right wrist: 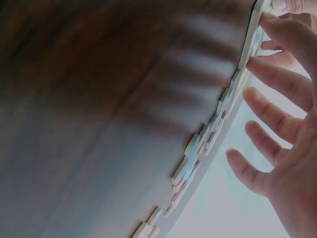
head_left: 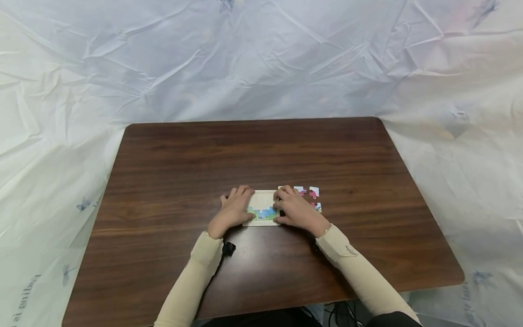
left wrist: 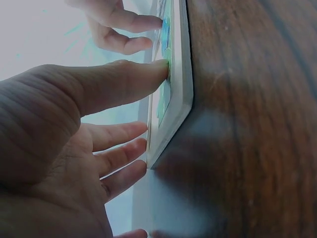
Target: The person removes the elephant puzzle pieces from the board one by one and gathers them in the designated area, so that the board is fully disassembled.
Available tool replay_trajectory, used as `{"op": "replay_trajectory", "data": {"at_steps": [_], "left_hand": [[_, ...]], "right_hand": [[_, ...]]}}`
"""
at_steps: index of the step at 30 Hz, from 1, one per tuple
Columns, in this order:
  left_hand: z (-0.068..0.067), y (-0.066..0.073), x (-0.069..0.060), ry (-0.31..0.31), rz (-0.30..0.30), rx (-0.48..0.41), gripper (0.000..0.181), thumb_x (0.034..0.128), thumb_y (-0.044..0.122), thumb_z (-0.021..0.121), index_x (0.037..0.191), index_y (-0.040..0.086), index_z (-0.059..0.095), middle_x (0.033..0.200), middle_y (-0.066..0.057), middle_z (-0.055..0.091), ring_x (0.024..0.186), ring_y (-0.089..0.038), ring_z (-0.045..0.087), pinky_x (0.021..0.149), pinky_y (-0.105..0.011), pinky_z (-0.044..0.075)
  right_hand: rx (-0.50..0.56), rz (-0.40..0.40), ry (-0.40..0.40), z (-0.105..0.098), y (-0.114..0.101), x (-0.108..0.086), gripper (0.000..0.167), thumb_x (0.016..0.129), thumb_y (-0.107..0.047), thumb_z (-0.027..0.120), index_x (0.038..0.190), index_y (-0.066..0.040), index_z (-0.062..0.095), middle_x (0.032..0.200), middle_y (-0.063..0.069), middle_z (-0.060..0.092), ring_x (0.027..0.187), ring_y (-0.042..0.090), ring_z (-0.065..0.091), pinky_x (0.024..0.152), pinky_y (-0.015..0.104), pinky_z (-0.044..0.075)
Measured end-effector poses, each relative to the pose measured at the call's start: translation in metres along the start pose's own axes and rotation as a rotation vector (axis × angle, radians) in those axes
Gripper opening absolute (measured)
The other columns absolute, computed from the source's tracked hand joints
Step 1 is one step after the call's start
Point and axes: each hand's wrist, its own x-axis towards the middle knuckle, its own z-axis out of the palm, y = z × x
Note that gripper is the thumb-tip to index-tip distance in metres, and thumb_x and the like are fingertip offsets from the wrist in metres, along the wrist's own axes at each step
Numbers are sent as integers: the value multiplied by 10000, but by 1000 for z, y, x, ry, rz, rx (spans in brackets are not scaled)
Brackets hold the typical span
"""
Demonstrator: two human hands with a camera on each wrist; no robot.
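Note:
A small pale puzzle board (head_left: pixel 263 197) lies on the table, with joined blue-green puzzle pieces (head_left: pixel 263 214) along its near side. My left hand (head_left: pixel 233 210) lies over the board's left side. In the left wrist view its thumb (left wrist: pixel 124 82) presses on a green piece near the corner, while the other fingers extend by the board's edge. From the right, my right hand (head_left: pixel 300 212) touches the board with its thumb and a finger. Its other fingers (right wrist: pixel 270 114) are spread above loose pieces in the right wrist view, holding nothing. Some pieces are hidden beneath this hand.
Several loose puzzle pieces (head_left: pixel 314 192) with pink and pale blue print lie just right of the board. The brown wooden table (head_left: pixel 184 163) extends around it. A white plastic sheet (head_left: pixel 261 59) hangs behind the table. Cables (head_left: pixel 347 313) show below the front edge.

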Motion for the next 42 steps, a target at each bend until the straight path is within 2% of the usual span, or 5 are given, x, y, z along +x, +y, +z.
{"op": "replay_trajectory", "data": {"at_steps": [15,26,30,34,42], "left_hand": [[2,5,-1,18,-34,-3,655,888,254,799,1451,97,505,1506,-111,426,1321,-342,389,1025,-671,211],[1,6,-1,17,-43,-9,661,883,239,800,1456,96,503,1512,-114,421,1333,-345,380,1036,-680,203],[1,4,-1,14,-43,-11,671,887,240,798,1468,97,492,1520,-114,411,1343,-345,370,1035,-675,201],[0,3,-1,14,-43,-15,678,887,243,799,1472,96,489,1524,-115,406,1346,-346,363,1029,-673,203],[-2,1,-2,13,-47,-13,686,876,228,809,1467,84,491,1524,-128,411,1345,-360,364,1022,-681,219]], "right_hand": [[17,-1,-33,-2,-7,4,271,866,-315,809,915,-66,716,1196,101,579,1207,317,470,973,522,424],[67,-19,40,-2,-3,-5,250,869,-282,800,908,-63,686,1156,73,567,1136,268,464,929,449,439],[70,1,68,-9,-2,-11,245,860,-264,792,919,-48,693,1140,74,570,1125,266,465,915,448,440],[71,37,68,-16,-1,-18,233,849,-235,784,948,-35,717,1164,94,586,1158,280,469,965,459,424],[57,109,68,-23,2,-37,218,838,-235,796,970,-75,729,1176,69,583,1145,266,461,951,459,416]]}}
